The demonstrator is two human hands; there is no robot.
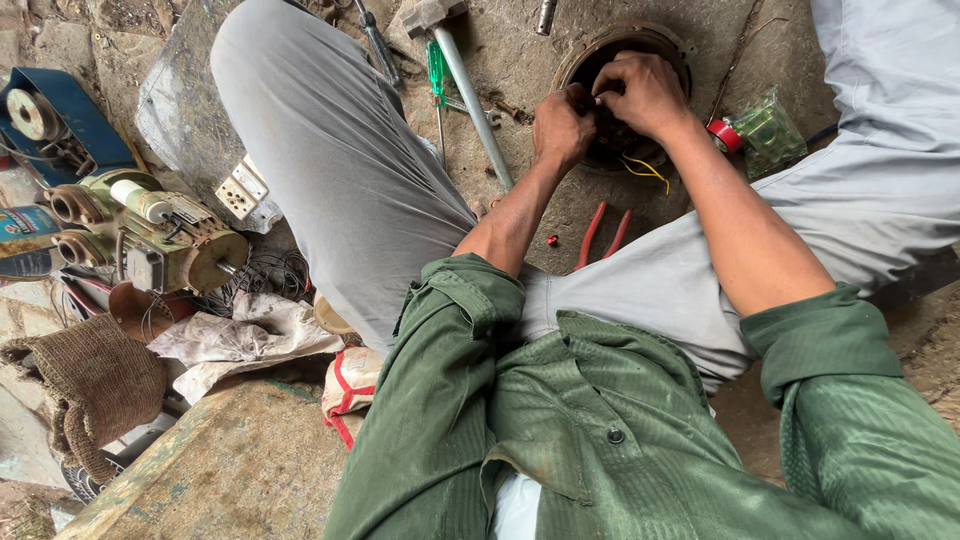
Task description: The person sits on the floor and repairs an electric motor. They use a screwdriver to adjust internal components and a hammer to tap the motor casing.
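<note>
Together, the left hand (pixel 562 125) and right hand (pixel 645 92) curl their fingers, grip unclear, inside the round motor housing (pixel 672 45) on the ground, red-handled pliers (pixel 603 233) lying just below it.

Both hands work inside a round metal housing (pixel 672 42) on the dirt floor: the left hand (pixel 562 125) and right hand (pixel 645 92) touch, fingers curled into its dark opening. Yellow wires (pixel 650 170) trail below it. Red-handled pliers (pixel 603 232) lie near the knees, a hammer (pixel 470 90) beside the left leg.
</note>
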